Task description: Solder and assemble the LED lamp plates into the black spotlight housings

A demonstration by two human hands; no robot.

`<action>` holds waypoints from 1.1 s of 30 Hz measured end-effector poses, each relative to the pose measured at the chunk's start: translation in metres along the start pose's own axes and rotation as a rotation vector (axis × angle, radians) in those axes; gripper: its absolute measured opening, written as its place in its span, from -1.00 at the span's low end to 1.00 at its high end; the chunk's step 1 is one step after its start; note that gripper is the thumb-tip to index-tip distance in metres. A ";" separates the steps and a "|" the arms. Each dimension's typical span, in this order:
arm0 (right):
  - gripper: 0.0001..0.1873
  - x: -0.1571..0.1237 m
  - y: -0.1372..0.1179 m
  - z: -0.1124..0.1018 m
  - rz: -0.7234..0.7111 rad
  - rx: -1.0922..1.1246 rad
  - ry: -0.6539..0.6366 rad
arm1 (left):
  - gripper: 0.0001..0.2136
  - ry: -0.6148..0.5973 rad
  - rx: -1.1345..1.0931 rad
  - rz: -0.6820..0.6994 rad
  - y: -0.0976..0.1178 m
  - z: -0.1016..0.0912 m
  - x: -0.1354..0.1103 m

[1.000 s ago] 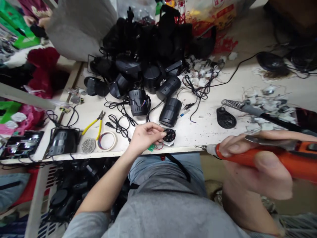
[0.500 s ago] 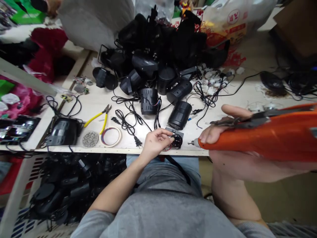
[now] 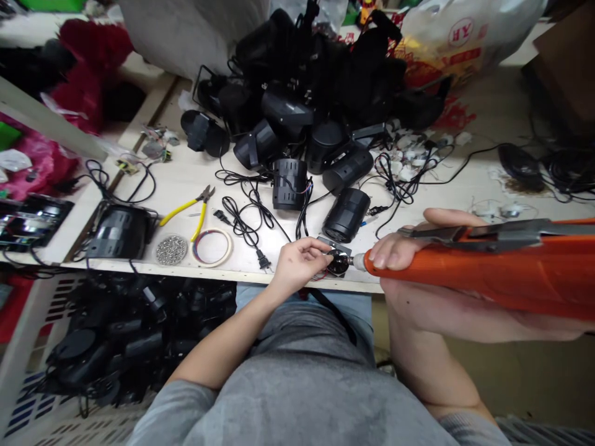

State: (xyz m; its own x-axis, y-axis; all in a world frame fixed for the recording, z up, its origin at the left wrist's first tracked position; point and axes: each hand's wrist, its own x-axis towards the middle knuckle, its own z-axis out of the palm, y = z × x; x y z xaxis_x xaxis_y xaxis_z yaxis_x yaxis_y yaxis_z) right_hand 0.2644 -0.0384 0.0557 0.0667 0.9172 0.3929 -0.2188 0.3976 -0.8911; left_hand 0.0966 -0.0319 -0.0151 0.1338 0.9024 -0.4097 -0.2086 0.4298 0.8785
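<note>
Here's the white workbench (image 3: 186,176), speckled and crowded! A heap of black spotlight housings (image 3: 320,105) dominates the back, with one slotted housing (image 3: 289,184) standing upright and another (image 3: 346,215) lying on its side just ahead of the pile. Black power cords (image 3: 242,220) snake across the top, and yellow-handled pliers (image 3: 188,210) sit beside a roll of masking tape (image 3: 211,246) and a round patch of screws (image 3: 171,249). Right at the front edge, a small metal plate (image 3: 332,243)!
</note>
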 end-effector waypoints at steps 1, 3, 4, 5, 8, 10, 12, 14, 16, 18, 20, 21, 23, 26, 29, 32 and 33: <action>-0.25 0.001 -0.002 0.001 0.002 0.044 -0.029 | -0.78 0.001 0.001 -0.002 0.000 0.000 0.000; -0.29 0.003 -0.003 0.001 0.006 0.119 -0.065 | -0.79 0.002 0.004 -0.002 0.000 0.000 0.000; -0.31 0.004 -0.003 0.001 0.008 0.136 -0.067 | -0.79 0.000 0.004 -0.002 0.000 0.000 0.000; -0.33 0.004 -0.003 0.001 0.013 0.146 -0.066 | -0.80 -0.002 0.004 -0.002 0.000 0.000 0.000; -0.29 0.005 0.001 0.001 0.037 0.185 -0.093 | -0.81 -0.003 0.001 -0.006 0.000 0.000 0.000; -0.25 0.005 0.004 0.004 -0.003 0.181 -0.084 | -0.83 -0.001 0.001 -0.011 0.000 0.001 0.001; -0.25 0.004 0.006 0.008 -0.078 0.134 -0.044 | -0.84 -0.006 0.001 -0.010 0.000 0.001 0.001; -0.27 0.002 0.008 0.011 -0.120 0.085 0.001 | -0.84 -0.015 0.008 -0.002 0.000 0.001 0.001; -0.28 0.001 0.008 0.013 -0.116 0.058 0.015 | -0.84 -0.023 0.019 0.006 -0.001 0.000 0.001; -0.27 0.001 0.009 0.012 -0.114 0.039 0.009 | -0.84 -0.030 0.029 0.012 -0.002 0.000 0.002; -0.29 0.002 0.009 0.011 -0.118 0.030 -0.009 | -0.84 -0.038 0.031 0.020 -0.004 -0.001 0.002; -0.31 0.002 0.010 0.010 -0.118 0.028 -0.017 | -0.83 -0.042 0.032 0.025 -0.004 -0.001 0.003; -0.33 0.002 0.010 0.008 -0.107 0.032 -0.036 | -0.81 -0.050 0.035 0.033 -0.007 -0.001 0.004; -0.36 0.001 0.009 0.008 -0.071 0.044 -0.066 | -0.78 -0.079 0.051 0.047 -0.010 -0.003 0.005; -0.39 -0.001 0.005 0.010 -0.017 0.050 -0.058 | -0.74 -0.135 0.158 0.112 -0.009 -0.010 0.004; -0.52 -0.002 0.001 0.013 0.044 0.054 -0.066 | -0.49 -0.171 0.488 0.360 -0.005 -0.019 0.002; -0.56 -0.003 0.000 0.013 0.057 0.052 -0.065 | -0.38 -0.173 0.622 0.451 -0.003 -0.021 0.001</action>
State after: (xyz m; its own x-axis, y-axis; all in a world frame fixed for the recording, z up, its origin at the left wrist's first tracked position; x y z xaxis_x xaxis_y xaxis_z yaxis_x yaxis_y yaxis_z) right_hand 0.2517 -0.0412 0.0575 -0.0107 0.9340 0.3572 -0.2704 0.3412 -0.9003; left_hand 0.0767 -0.0318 -0.0237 0.3243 0.9458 0.0186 0.2949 -0.1197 0.9480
